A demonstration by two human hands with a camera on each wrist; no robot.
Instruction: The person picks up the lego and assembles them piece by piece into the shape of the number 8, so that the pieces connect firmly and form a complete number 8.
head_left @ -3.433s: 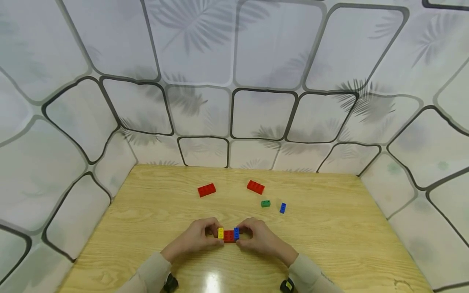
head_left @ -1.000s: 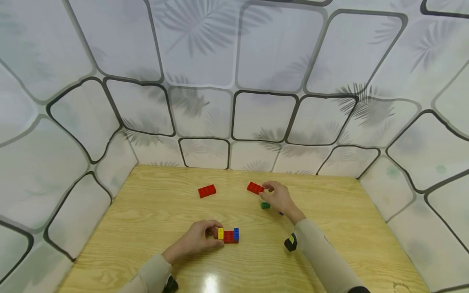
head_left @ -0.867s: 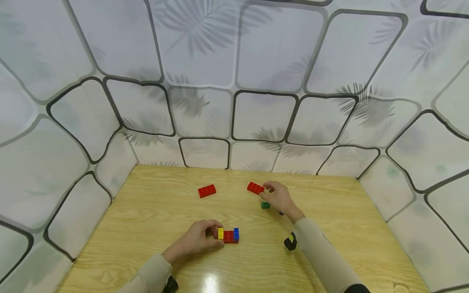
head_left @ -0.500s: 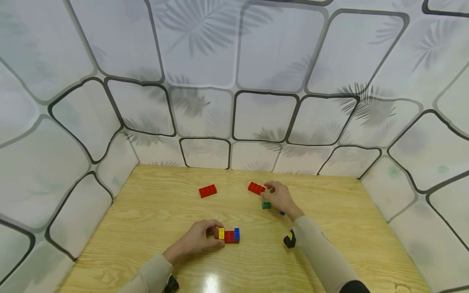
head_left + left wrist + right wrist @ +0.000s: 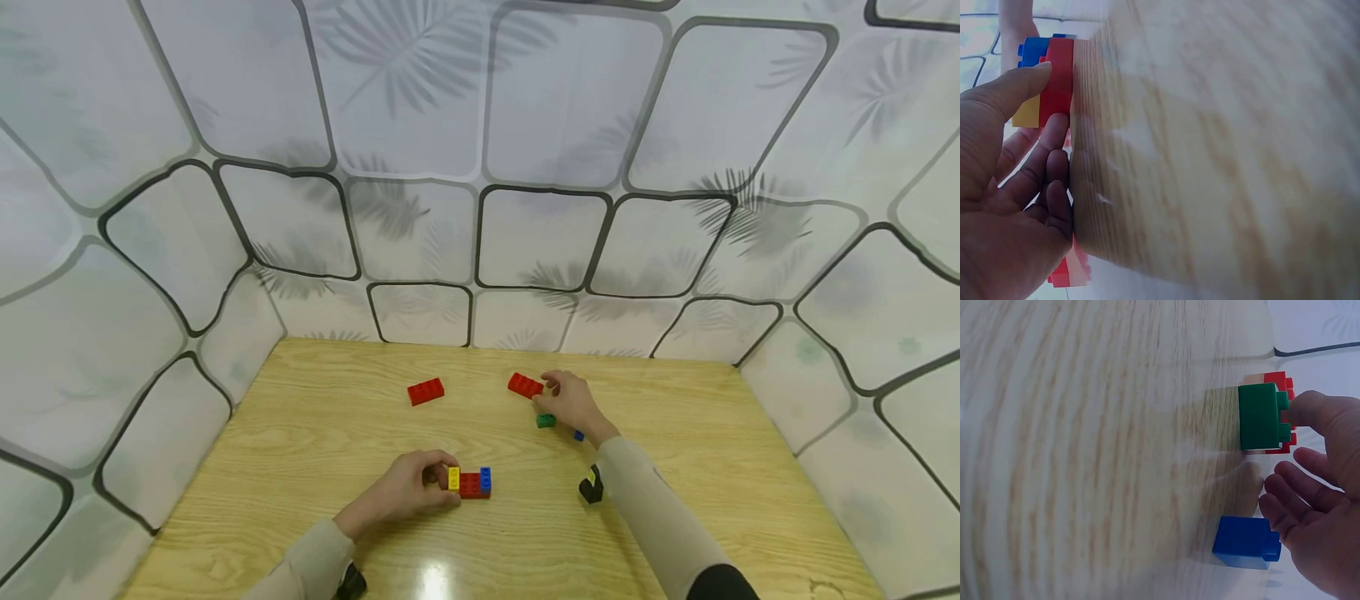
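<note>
A small build of toy building bricks (image 5: 471, 485) lies on the table: a red brick base with a yellow brick (image 5: 453, 479) on its left end and a blue brick (image 5: 485, 480) on its right. My left hand (image 5: 408, 487) grips its yellow end, thumb (image 5: 1035, 78) on the near side of the red base. Farther back, my right hand (image 5: 572, 402) has thumb and forefinger about the right end of a red brick (image 5: 524, 385). In the right wrist view a green brick (image 5: 1259, 417) partly hides that red brick and the thumb's contact.
Another red brick (image 5: 426, 392) lies at the back left. The small green brick sits just in front of the right hand. A small blue brick (image 5: 579, 435) is partly hidden under the right wrist. A patterned curtain (image 5: 540, 242) stands behind the wooden table (image 5: 322, 400).
Since the oldest frame, my right hand has left the blue end of the build and moved back to the right-hand red brick. Over the last second both hands have stayed almost still.
</note>
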